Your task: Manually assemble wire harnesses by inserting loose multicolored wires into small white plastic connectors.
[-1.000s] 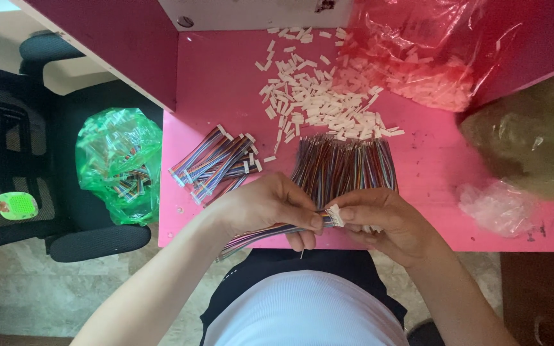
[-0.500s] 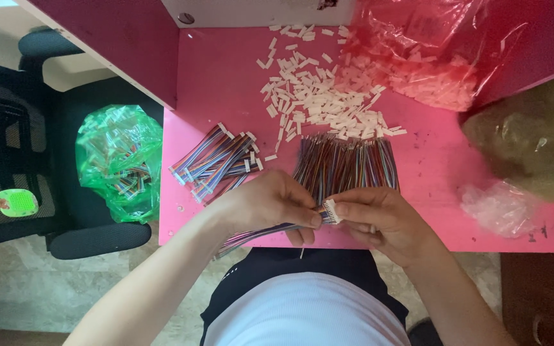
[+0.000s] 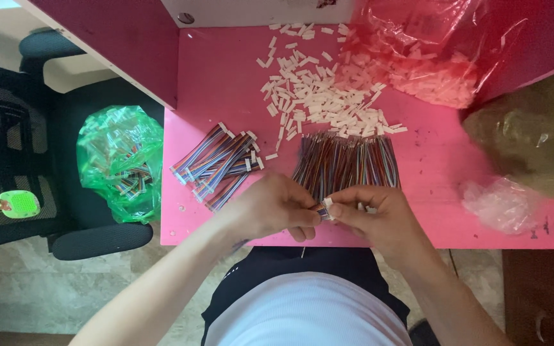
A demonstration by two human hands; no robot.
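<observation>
My left hand (image 3: 276,206) and my right hand (image 3: 371,211) meet at the near edge of a pink table (image 3: 226,83). Between their fingertips is a small white connector (image 3: 326,206) on the end of a multicoloured ribbon wire; the left hand pinches the wire, the right pinches the connector. Just beyond the hands lies a fan of loose multicoloured wires (image 3: 347,160). To the left is a pile of finished wire bundles with white ends (image 3: 216,165). A heap of white plastic connectors (image 3: 318,96) is spread further back.
A red clear bag of white connectors (image 3: 431,57) lies at the back right, a small clear bag (image 3: 498,204) and a greenish bag (image 3: 533,141) at the right. A green bag of wires (image 3: 120,160) rests on a black chair (image 3: 65,128) left of the table.
Both hands stay together at the table edge; the fingers have shifted slightly around the connector and wire.
</observation>
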